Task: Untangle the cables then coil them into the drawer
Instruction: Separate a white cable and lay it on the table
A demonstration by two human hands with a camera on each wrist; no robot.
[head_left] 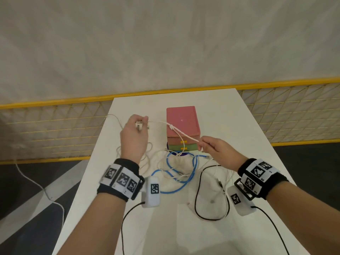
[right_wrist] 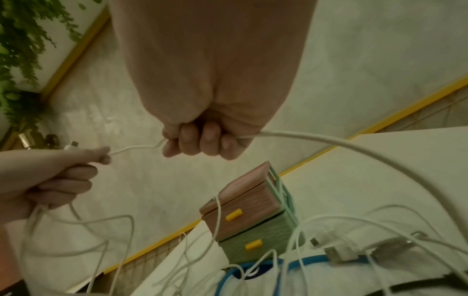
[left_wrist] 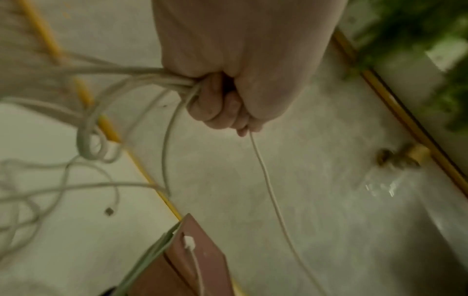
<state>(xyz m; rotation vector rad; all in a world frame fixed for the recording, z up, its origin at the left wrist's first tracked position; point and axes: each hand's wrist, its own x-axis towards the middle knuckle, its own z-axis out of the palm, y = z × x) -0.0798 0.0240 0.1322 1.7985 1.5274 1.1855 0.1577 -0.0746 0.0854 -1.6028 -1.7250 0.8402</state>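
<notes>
A white cable (head_left: 185, 134) stretches taut between my two hands, above the table (head_left: 248, 137). My left hand (head_left: 137, 126) grips one end with a small white plug (head_left: 138, 124), plus several loops of white cable (left_wrist: 142, 80) bunched in its fist (left_wrist: 217, 108). My right hand (head_left: 206, 145) holds the same cable (right_wrist: 136, 149) in curled fingers (right_wrist: 197, 144), just in front of the small drawer unit (head_left: 182, 124). That unit has a pink drawer above a green one (right_wrist: 253, 245), both shut, with yellow handles. More white cables lie tangled with a blue cable (head_left: 181, 184) and a black cable (head_left: 197, 196).
A yellow-framed wire mesh fence (head_left: 55, 129) runs behind and beside the table. One white cable (head_left: 33, 183) trails off the left edge to the floor. A USB plug (right_wrist: 336, 254) lies by the blue cable (right_wrist: 303, 264). Black wrist-camera leads hang near the front edge.
</notes>
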